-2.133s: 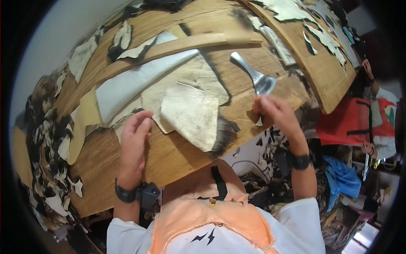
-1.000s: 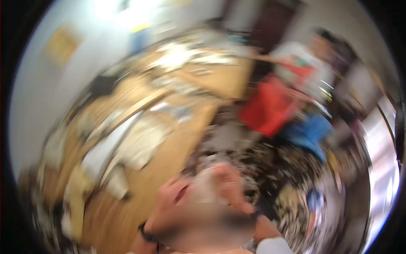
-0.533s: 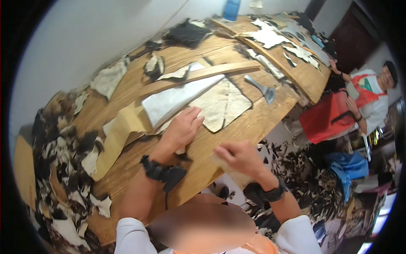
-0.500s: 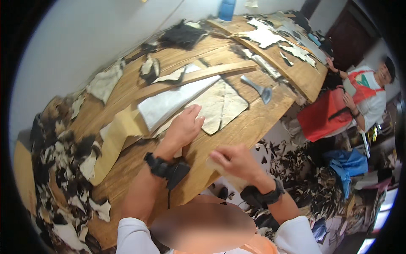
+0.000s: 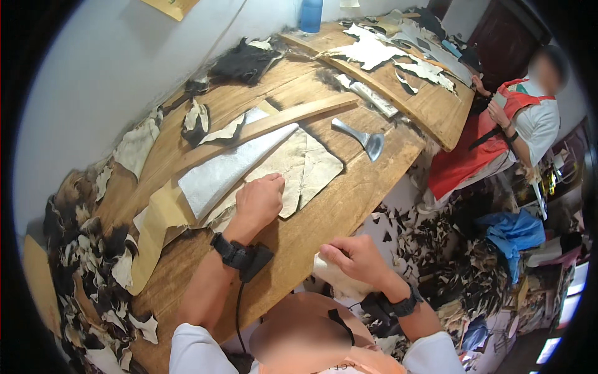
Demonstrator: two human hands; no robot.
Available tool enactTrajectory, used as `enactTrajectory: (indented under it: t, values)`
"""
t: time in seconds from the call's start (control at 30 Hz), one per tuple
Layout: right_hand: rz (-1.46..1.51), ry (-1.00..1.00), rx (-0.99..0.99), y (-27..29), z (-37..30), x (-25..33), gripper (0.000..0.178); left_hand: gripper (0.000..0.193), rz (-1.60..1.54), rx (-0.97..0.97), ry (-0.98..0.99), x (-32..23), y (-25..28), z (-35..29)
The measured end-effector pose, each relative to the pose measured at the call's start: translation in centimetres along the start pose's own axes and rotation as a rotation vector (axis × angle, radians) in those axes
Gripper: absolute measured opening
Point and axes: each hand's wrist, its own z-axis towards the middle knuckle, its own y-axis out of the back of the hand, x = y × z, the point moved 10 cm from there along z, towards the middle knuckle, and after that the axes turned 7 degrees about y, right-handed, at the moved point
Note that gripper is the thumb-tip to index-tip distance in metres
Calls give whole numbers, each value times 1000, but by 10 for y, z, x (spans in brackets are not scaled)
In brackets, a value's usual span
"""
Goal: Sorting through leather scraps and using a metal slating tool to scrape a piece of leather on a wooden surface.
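Over the wooden table (image 5: 336, 199), our left hand (image 5: 258, 199) is now curling inward at the cream hides (image 5: 321, 165), its grip hidden; by the table's near edge, our right hand (image 5: 355, 258) is pinching a pale piece (image 5: 339, 278), now hanging apart from those hides.

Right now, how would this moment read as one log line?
left hand: over pale hide | right hand: holding whitish piece | fan-bladed tool: lying on wooden table

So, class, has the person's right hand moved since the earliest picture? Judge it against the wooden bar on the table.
Yes: the right hand has moved down the view, farther from the right end of the wooden bar.
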Motion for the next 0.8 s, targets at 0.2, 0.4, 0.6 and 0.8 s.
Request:
enactTrajectory:
  t: [0.2,0.4,0.6,0.8]
  values:
    - [5,93,122,-20,-3,1,23,21,-435,175,-176,-20,9,-73]
    - [-26,59,133,-24,4,6,27,20,-454,99,7,25,47,-82]
    - [-144,-54,155,4,16,-10,26,26,-505,-407,331,141,77,-84]
    - [-747,23,60,94,100,-36,17,37,-1322,-332,531,197,24,-67]
